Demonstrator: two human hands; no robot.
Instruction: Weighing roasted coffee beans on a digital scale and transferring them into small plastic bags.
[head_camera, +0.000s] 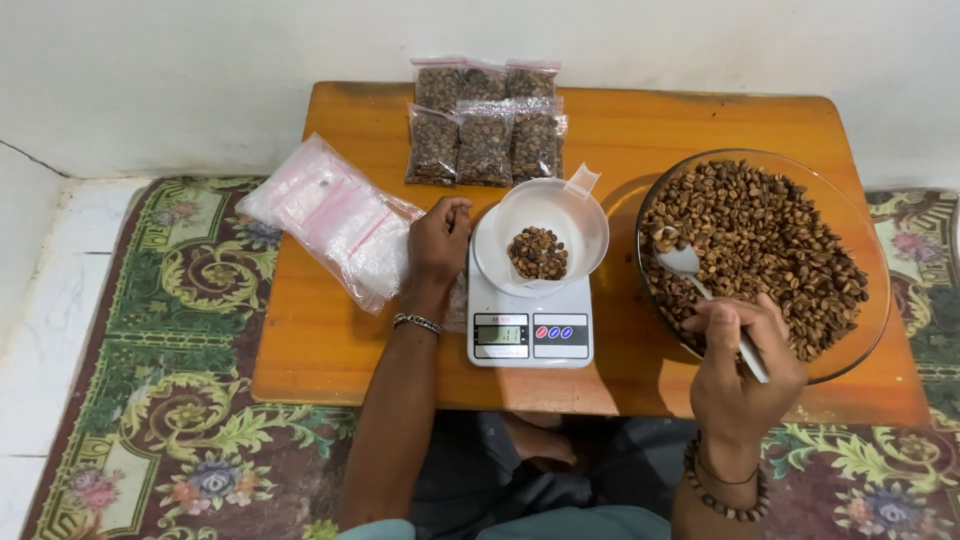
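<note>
My right hand (742, 360) grips a white plastic spoon (690, 268) whose bowl dips into the brown beans in a large glass bowl (870, 330) at the table's right. My left hand (438, 242) rests on the table beside a small white kitchen scale (530, 335), fingers curled near the edge of the white funnel-shaped cup (560, 215) that sits on the scale. The cup holds a small heap of beans (538, 252).
Several sealed clear bags of beans (485, 125) lie at the back of the low orange wooden table (330, 330). A stack of empty clear zip bags (335, 215) lies at the left. A patterned green rug (180, 400) surrounds the table; a white wall is behind.
</note>
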